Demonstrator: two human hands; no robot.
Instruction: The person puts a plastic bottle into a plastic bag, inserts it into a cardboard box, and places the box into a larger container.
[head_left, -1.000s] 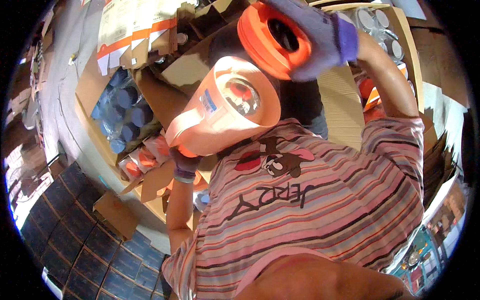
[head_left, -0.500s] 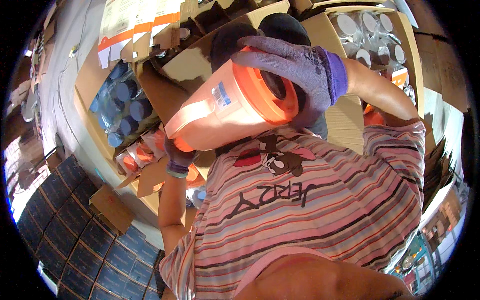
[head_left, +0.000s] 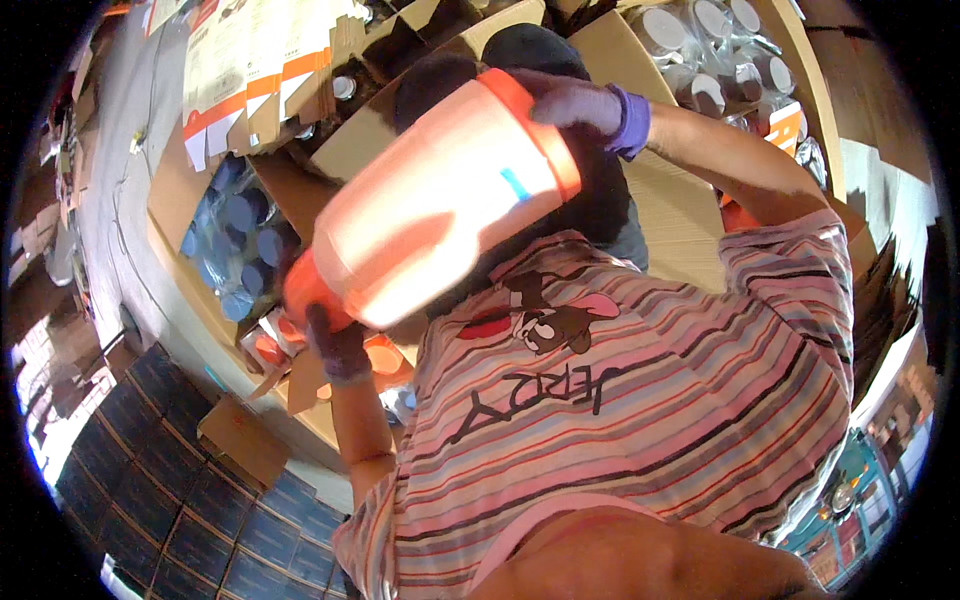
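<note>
A pale orange plastic pitcher with bright orange ends lies tilted across my lap, its side glaring in the light. A small blue and white label shows near its upper right end. My left hand, in a dark glove, grips the lower left orange end. At the other end, the fingers of my gloved right hand, with its purple cuff, wrap over the orange rim. The pitcher's handle is blurred, on the side toward my shirt.
On the left, an open carton holds blue-lidded containers in clear plastic. Another carton at the right holds white-lidded containers. Flattened printed cartons lie at the upper left. Dark boxes are stacked at the lower left.
The pitcher has turned about its length, so its orange opening no longer faces me and its label has shifted. My left hand has moved slightly downward, my right hand up and left.
</note>
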